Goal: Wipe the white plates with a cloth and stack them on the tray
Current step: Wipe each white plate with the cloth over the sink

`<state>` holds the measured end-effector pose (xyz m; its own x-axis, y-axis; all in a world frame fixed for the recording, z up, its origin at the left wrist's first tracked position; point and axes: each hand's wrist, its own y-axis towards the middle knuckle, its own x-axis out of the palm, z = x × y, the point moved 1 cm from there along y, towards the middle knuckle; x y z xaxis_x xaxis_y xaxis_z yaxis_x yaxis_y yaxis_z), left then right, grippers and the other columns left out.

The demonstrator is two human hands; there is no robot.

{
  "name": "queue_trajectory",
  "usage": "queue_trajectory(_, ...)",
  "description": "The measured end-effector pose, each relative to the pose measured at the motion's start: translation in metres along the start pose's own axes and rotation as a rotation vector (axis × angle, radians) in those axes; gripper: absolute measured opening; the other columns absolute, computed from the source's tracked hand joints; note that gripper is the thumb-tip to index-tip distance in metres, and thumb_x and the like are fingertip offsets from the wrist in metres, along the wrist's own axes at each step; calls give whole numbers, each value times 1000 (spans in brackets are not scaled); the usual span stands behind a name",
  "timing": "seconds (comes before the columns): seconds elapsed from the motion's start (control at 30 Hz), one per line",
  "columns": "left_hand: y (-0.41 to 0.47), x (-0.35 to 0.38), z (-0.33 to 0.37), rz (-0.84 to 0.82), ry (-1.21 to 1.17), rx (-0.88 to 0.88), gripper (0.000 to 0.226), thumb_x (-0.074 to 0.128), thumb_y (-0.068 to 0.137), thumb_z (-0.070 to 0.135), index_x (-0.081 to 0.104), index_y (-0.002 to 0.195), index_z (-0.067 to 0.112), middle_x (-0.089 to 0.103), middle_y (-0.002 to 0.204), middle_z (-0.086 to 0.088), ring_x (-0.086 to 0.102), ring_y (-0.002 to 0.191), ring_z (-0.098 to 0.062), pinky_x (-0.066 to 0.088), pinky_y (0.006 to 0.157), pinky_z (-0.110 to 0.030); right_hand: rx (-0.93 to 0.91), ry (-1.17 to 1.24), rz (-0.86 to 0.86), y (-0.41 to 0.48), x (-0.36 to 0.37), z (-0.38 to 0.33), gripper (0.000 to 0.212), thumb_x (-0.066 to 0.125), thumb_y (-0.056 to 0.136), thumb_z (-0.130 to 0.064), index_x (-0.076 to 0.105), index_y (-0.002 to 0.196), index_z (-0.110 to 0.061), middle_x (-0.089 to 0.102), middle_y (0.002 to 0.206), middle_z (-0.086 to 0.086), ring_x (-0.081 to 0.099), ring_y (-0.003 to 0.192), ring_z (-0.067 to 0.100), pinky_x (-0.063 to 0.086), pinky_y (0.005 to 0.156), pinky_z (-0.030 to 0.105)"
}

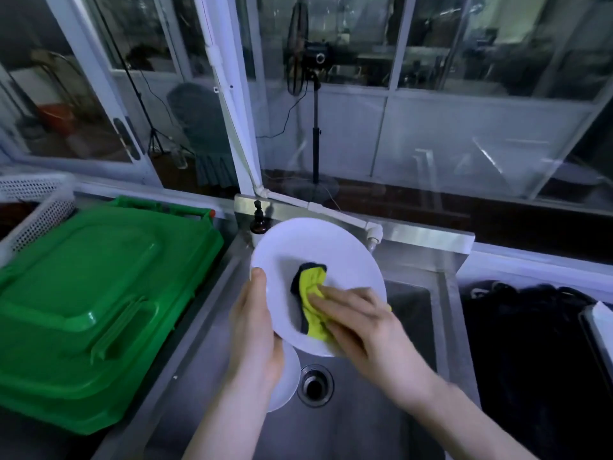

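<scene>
Left hand [257,330] was raised mid-frame, palm turned inward, thumb [258,280] up and pressed over the rim of what it gripped, other fingers hidden behind. Left forearm [219,423] ran bare from bottom centre, angled up and slightly right. Right hand [361,327] lay palm-down, fingers together and extended toward the left, pressing flat. Slight motion blur on it. Right forearm [464,423] came in bare from the bottom right, angled up-left. Hands close, not touching each other.
</scene>
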<state>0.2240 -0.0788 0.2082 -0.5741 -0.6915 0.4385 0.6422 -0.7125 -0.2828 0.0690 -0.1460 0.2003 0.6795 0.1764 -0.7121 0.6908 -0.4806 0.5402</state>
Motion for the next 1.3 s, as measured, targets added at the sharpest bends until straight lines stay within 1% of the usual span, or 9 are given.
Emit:
queue_trajectory(0.33,-7,13,-15,-8,38,38,28,50,104,38,76,96,30,79,94,14,74,80,-1,56,56,-20,383,-179,192,58,6,38,42,55,96,-7,56,138,-14,57,139,5,51,98,37,42,95,44)
queue_trajectory(0.47,-9,21,-11,-30,97,39,29,49,104,39,76,97,30,79,96,14,74,82,-2,57,73,-33,328,-123,184,47,6,35,42,58,94,-3,60,134,-14,59,137,5,53,96,36,45,93,47)
queue_trajectory(0.6,-9,35,-7,-40,111,-38,37,46,104,46,75,107,23,79,106,-2,74,101,-20,53,99,-55,167,8,25,45,5,7,45,55,93,-8,59,135,-24,57,139,-6,57,109,30,44,91,47)
queue_trajectory(0.73,4,24,2,70,3,-54,47,50,101,52,71,112,12,75,113,-14,72,101,-31,56,91,-48,29,44,-85,0,3,-12,43,59,92,-13,61,131,-31,56,138,-17,56,103,17,44,90,35)
queue_trajectory(0.87,9,14,6,88,-5,-42,44,55,97,55,69,123,22,77,114,-2,73,106,-31,53,97,-59,113,-26,13,-18,-12,12,35,57,96,-13,64,128,-24,61,132,-14,56,95,23,43,90,26)
queue_trajectory(1.03,2,14,-10,1,96,-68,35,50,101,53,72,113,29,78,108,8,76,92,-11,61,82,-43,357,-243,132,38,-25,39,38,59,94,-5,64,129,-16,64,130,1,52,89,34,47,80,45)
queue_trajectory(1.13,-3,19,-22,-26,94,-144,31,47,104,45,73,107,27,79,100,6,76,83,-8,59,60,-29,265,-306,61,67,-18,23,42,57,91,-10,63,130,-23,62,133,-5,55,95,33,46,76,44)
queue_trajectory(1.23,-1,20,-24,-70,34,-121,40,40,106,49,70,117,24,78,110,4,73,100,-10,58,82,-35,130,-226,-89,56,0,-6,47,51,88,-16,60,132,-30,60,135,-12,55,100,26,43,76,42)
queue_trajectory(1.3,6,14,-22,-89,-51,-152,46,36,106,50,67,108,18,75,103,-1,74,89,-10,58,82,-31,96,-119,-153,31,1,-16,50,53,83,-12,62,128,-30,62,129,-17,54,100,21,41,77,41)
